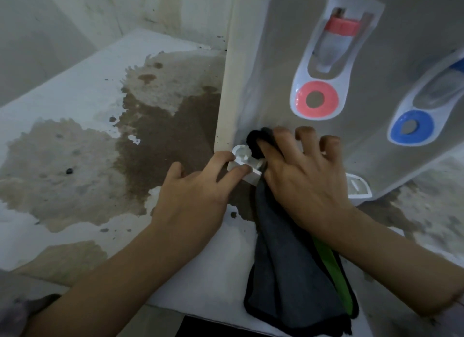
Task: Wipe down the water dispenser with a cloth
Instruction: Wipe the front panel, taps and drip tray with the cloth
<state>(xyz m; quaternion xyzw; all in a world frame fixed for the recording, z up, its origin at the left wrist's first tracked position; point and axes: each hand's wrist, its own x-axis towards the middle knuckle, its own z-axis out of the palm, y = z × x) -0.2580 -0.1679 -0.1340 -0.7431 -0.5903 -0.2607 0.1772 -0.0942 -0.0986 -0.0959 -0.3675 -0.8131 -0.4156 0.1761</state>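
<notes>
Fingers (pixel 305 133) of right hand (pixel 301 183) splayed, bent, pinching dark cloth (pixel 288 274) against grey dispenser (pixel 276 60) base. Left hand (pixel 190 198) fingers apart, tips touching white bracket (pixel 242 158).

No words, brand names or numbers can be read anywhere in view. The only signs are colour marks on the front of the water dispenser (pixel 271 48). A red ring (pixel 331 99) sits on the lever below the red-capped tap (pixel 339 40), and a blue ring (pixel 426 128) sits on the lever below the blue tap (pixel 439 88) to its right.
</notes>
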